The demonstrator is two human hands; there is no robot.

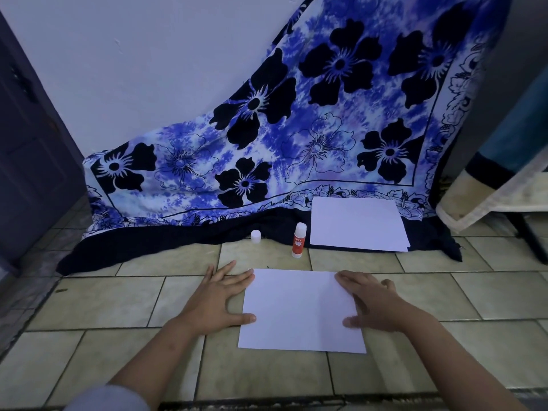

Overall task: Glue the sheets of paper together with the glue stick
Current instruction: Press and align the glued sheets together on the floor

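In front of you, the tiled floor [118,307] holds one white sheet of paper [299,312]. Farther off the glue stick [298,241] stands upright, its cap [256,236] near it, by the blue cloth [178,241] edge.

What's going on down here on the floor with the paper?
A person presses a sheet flat on the tiled floor, left hand on its left edge, right hand on its right. The glue stick stands beyond it, untouched, a small white cap beside it. On the cloth lies more paper.
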